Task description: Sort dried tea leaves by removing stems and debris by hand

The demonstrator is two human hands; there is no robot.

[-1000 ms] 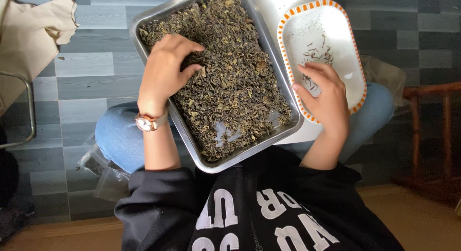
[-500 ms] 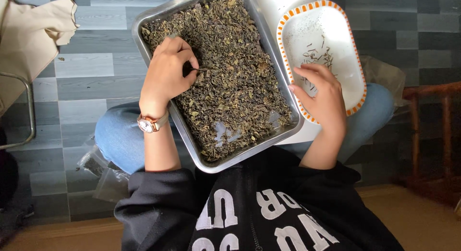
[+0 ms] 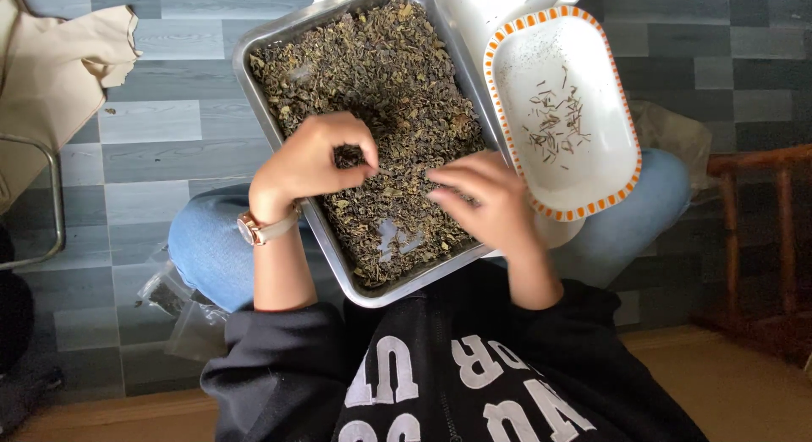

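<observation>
Grey plank flooring (image 3: pixel 152 146) fills the background, with a beige cloth (image 3: pixel 59 78) draped at the upper left beside a metal chair frame (image 3: pixel 51 205), a wooden piece of furniture (image 3: pixel 761 230) at the right edge, and a crumpled clear plastic bag (image 3: pixel 173 302) on the floor near the person's knee. Across the person's lap, on blue jeans (image 3: pixel 203 247), rests a large rectangular metal tray (image 3: pixel 271 120), tilted in the view and covered almost wall to wall with dried, dark green tea leaves (image 3: pixel 381 78); only a small bare patch of metal shows near its lower corner. Just beside the tray's right rim lies a white oval dish with an orange-striped edge (image 3: pixel 584 209), holding a thin scatter of small stems (image 3: pixel 554 125) near its middle, most of its floor still bare. The left hand (image 3: pixel 317 163), a watch (image 3: pixel 254 230) on its wrist, hovers over the middle of the tray with thumb and fingertips pinched on a small dark clump of leaves. The right hand (image 3: pixel 486 205) is low over the leaves near the tray's right wall, fingers curled together; it is blurred, so whether it pinches anything cannot be told. Judging by the few stems in the dish against the heap of leaves in the tray, the sorting looks to be at an early stage, with most of the leaves yet to be picked through.
</observation>
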